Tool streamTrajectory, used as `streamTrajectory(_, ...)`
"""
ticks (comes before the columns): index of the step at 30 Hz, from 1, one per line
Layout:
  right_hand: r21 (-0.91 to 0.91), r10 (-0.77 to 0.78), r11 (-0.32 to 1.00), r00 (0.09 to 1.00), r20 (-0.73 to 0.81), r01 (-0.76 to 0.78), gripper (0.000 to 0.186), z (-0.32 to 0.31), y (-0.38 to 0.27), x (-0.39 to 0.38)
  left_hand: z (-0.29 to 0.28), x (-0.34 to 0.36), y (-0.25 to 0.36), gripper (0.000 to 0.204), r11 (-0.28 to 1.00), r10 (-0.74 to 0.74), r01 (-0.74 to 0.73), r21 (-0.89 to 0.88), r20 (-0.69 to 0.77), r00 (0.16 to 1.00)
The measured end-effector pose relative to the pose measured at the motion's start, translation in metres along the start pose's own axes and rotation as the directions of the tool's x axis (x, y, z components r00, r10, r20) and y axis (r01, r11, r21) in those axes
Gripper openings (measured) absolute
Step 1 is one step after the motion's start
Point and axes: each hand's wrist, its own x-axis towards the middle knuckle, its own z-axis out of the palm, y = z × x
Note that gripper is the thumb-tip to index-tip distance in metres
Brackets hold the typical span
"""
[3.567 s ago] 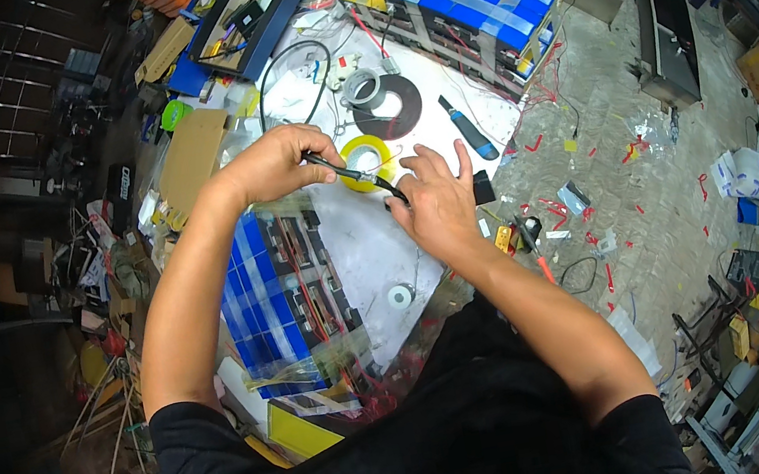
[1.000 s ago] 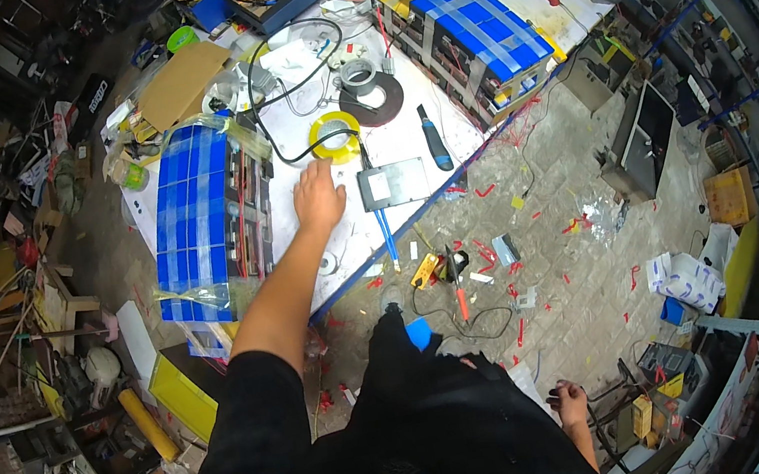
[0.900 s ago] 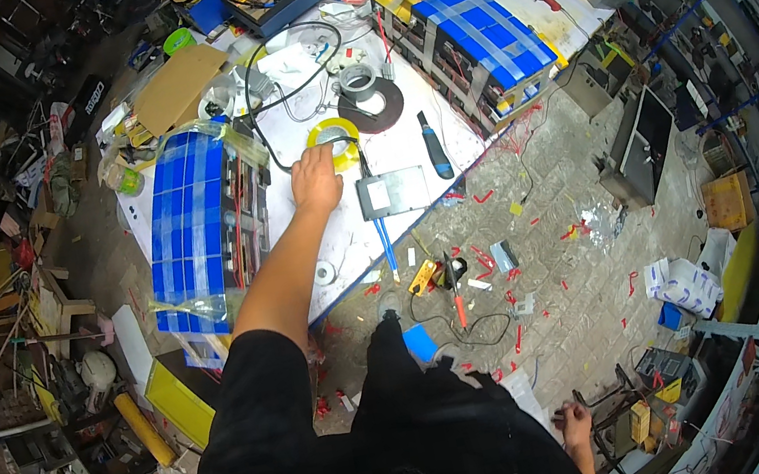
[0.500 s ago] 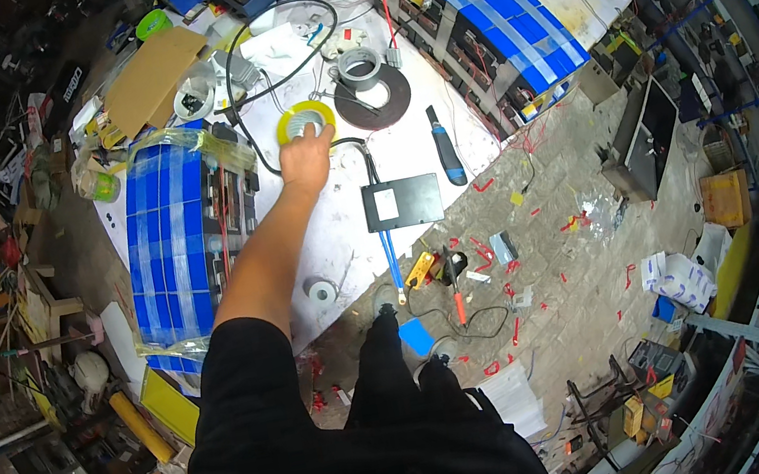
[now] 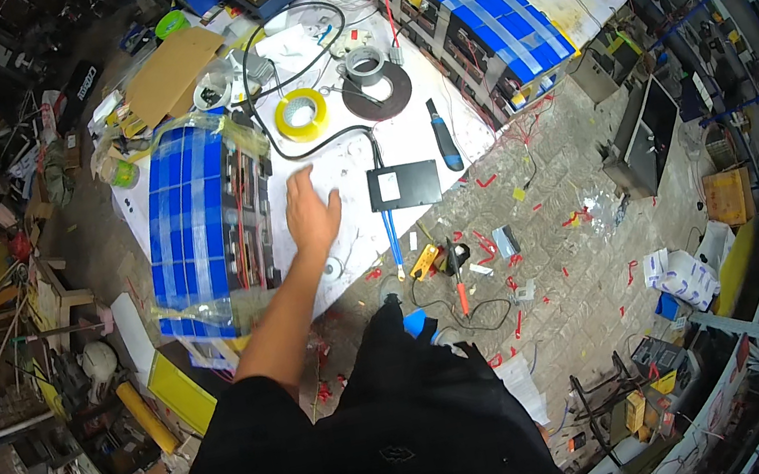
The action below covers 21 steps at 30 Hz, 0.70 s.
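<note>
My left hand (image 5: pixel 312 213) hovers over the white tabletop (image 5: pixel 344 177), thumb apart from its fingers and nothing in its grasp. Just beyond it lies a roll of yellow-clear packing tape (image 5: pixel 302 114), apart from the fingertips. A blue-wrapped battery pack (image 5: pixel 189 220) stands left of the hand. To the right sits a flat black box (image 5: pixel 403 186) with a black cable (image 5: pixel 328 145) and blue leads (image 5: pixel 393 240). A small white roll (image 5: pixel 332 269) is partly hidden behind my forearm. My right hand is out of the picture.
A grey tape roll (image 5: pixel 364 65) rests on a dark brown roll (image 5: pixel 395 95). A blue-black utility knife (image 5: pixel 446 139) lies near the table edge. A second blue battery pack (image 5: pixel 497 8) stands far right. Red scraps and a red-handled tool (image 5: pixel 462 295) litter the floor.
My left hand has let go of the packing tape roll and drawn back toward me. The roll stays on the table. The whole view has shifted slightly.
</note>
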Motion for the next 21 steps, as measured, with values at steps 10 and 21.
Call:
streamTrajectory(10,-0.242,-0.198,0.932,0.937,0.286,0.270,0.020,-0.061,0.026,0.114,-0.063,-0.362,-0.063,0.050,0.976,-0.194,0.215,0.027,0.548,0.814)
streamTrajectory(21,-0.235,0.022,0.972,0.982,0.190,0.024,0.027,-0.094,-0.154,0.116,-0.155,-0.688,-0.143,0.033,0.259,-0.865,0.938,0.229,0.487,0.120)
